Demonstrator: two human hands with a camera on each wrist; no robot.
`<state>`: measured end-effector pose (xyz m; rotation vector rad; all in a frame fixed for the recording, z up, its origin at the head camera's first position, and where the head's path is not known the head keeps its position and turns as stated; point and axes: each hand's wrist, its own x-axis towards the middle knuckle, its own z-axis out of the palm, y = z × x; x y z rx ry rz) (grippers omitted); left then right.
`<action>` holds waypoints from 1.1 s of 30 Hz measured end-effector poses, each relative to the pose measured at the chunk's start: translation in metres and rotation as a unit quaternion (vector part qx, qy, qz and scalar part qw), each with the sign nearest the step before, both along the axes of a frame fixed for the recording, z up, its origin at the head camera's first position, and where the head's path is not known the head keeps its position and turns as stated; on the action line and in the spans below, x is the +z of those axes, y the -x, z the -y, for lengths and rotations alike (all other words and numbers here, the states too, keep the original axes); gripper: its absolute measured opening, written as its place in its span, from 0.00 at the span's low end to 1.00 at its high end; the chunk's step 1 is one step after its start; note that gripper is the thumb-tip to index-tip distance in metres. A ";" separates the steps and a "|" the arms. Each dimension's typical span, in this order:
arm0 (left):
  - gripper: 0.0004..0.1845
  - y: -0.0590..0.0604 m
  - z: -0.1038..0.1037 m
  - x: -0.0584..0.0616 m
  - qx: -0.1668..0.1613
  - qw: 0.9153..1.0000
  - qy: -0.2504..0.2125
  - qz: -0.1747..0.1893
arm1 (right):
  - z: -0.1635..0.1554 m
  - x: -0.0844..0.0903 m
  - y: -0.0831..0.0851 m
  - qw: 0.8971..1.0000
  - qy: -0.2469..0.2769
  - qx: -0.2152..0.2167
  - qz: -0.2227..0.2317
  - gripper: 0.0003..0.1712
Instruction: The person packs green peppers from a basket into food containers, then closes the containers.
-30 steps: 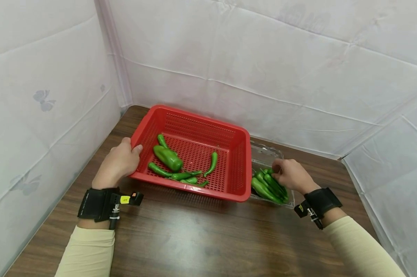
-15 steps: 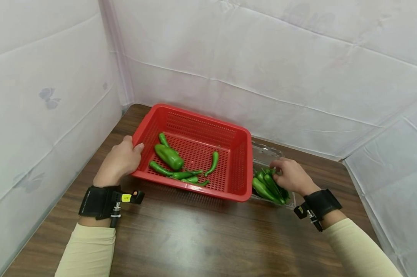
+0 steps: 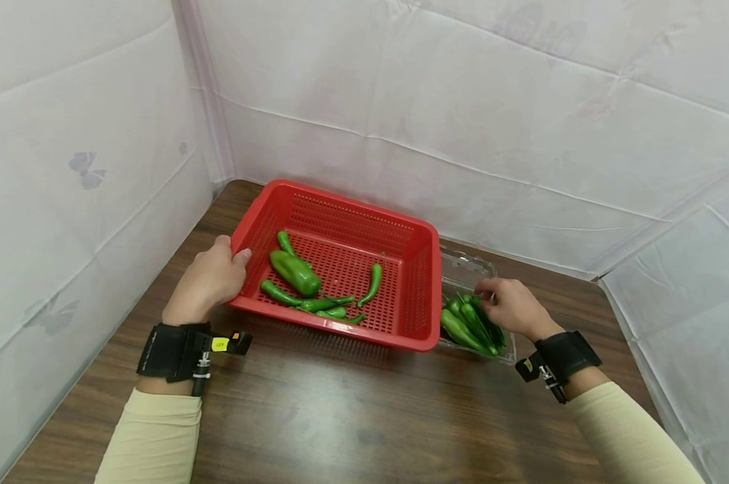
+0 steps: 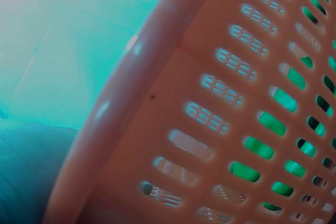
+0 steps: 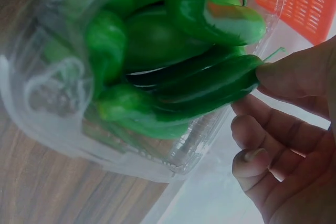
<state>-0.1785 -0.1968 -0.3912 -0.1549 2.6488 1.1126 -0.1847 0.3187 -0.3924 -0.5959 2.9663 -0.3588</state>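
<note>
Peppers, head view: a bunch of glossy green chilli peppers (image 3: 469,324) lies in a clear plastic clamshell tray (image 3: 465,265) on the brown wooden surface (image 3: 352,410), just right of a red perforated plastic basket (image 3: 419,296) holding more green peppers (image 3: 294,273).
Right hand, head view: right hand (image 3: 512,308) rests on the bunch, fingers curled at it.
Left hand, head view: left hand (image 3: 207,282) grips the basket's left rim.
Left wrist view: only the basket wall (image 4: 220,103) shows (very close, blurred); hand unseen.
Right wrist view: fingertips (image 5: 283,77) pinch the end of one dark green pepper (image 5: 210,85) in the tray (image 5: 68,129).
</note>
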 end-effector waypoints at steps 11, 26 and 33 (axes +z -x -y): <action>0.28 -0.001 0.001 0.000 0.002 1.000 -0.002 0.000 | 0.000 -0.001 0.000 1.000 0.005 0.009 0.002 0.11; 0.29 0.001 0.000 0.000 -0.002 1.000 0.002 -0.007 | 0.011 0.020 0.006 0.999 -0.010 0.028 -0.019 0.13; 0.27 0.000 -0.001 0.002 0.006 1.000 0.004 0.004 | 0.039 0.050 0.020 0.996 -0.014 0.070 -0.054 0.11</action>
